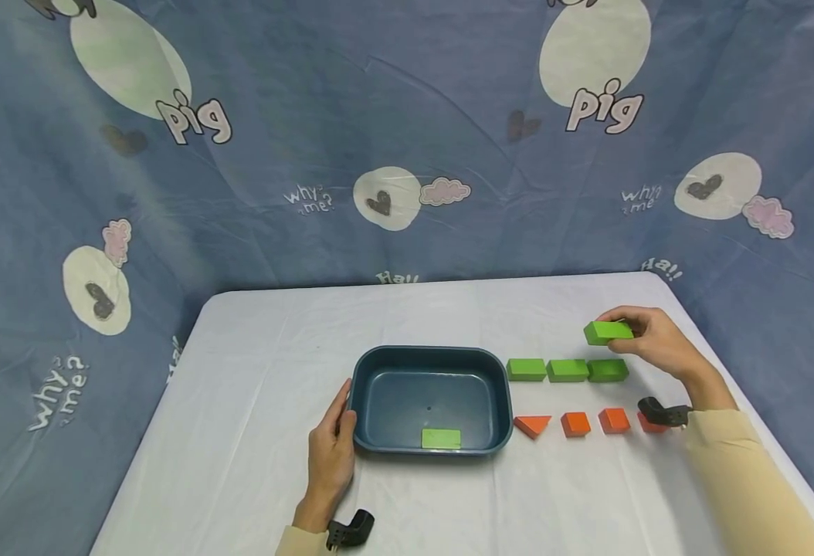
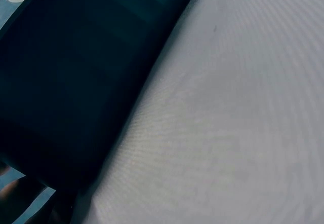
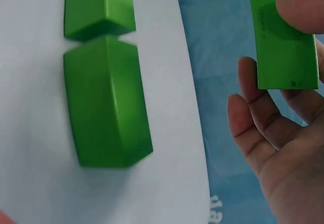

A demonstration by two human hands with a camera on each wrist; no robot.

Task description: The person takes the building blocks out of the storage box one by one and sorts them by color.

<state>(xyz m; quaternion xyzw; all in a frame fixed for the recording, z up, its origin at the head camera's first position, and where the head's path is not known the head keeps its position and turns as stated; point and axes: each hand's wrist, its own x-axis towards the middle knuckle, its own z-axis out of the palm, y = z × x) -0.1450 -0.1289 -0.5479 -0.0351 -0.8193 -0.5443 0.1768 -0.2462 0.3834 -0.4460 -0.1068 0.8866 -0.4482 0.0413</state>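
My right hand (image 1: 650,337) pinches a green rectangular block (image 1: 607,333) between thumb and fingers, raised above the table. Up close in the right wrist view, the thumb lies on one broad face of that green block (image 3: 286,57). Just below the hand, three more green blocks (image 1: 567,371) stand in a row on the white cloth. To their left sits a dark blue plastic bin (image 1: 429,357) with one green block (image 1: 441,439) lying inside near its front wall. Against the bin's left side rests my left hand (image 1: 332,455), fingers straight along the wall.
In front of the green row lie an orange triangular block (image 1: 533,425), two orange cubes (image 1: 576,425) and another orange piece (image 1: 650,425) partly hidden by the right wrist camera (image 1: 663,412). A blue printed curtain (image 1: 407,116) hangs behind the white table (image 1: 296,324).
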